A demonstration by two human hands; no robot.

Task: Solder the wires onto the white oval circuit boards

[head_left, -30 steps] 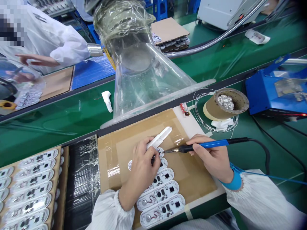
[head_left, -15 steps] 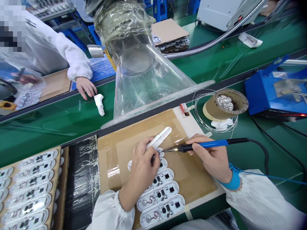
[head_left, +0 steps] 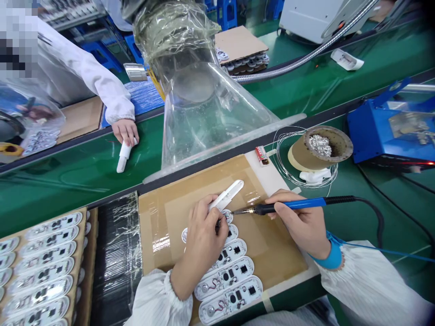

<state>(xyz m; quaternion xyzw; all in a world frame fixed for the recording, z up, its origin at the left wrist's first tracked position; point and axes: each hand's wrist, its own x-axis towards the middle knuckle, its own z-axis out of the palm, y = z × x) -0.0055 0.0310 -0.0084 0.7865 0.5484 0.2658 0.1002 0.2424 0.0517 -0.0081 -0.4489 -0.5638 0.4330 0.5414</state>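
My right hand (head_left: 301, 222) grips a soldering iron (head_left: 292, 204) with a blue and black handle. Its tip points left, touching or just above the end of a white oval circuit board (head_left: 227, 216). Over that board, my left hand (head_left: 205, 231) is closed, thumb and finger pinched. Whatever sits between them is dark, small and mostly hidden. A slim white plastic casing (head_left: 227, 194) lies against the fingers of this hand. Several more boards (head_left: 231, 294) lie in a column below, partly under my left wrist. All rest on a brown cardboard sheet (head_left: 272, 253).
Left stand stacked cardboard trays of boards (head_left: 44, 258). Solder wire (head_left: 282, 158) coils around a brown pot (head_left: 302, 151), beside a blue machine (head_left: 390, 127). A clear plastic fume hood (head_left: 210, 117) hangs ahead. Across the green belt, a co-worker's hand (head_left: 125, 131) holds a white part (head_left: 125, 156).
The co-worker's hand has closed on the white part, which has shifted left and turned. Another white part on the far belt has slid left. My hands have barely moved.
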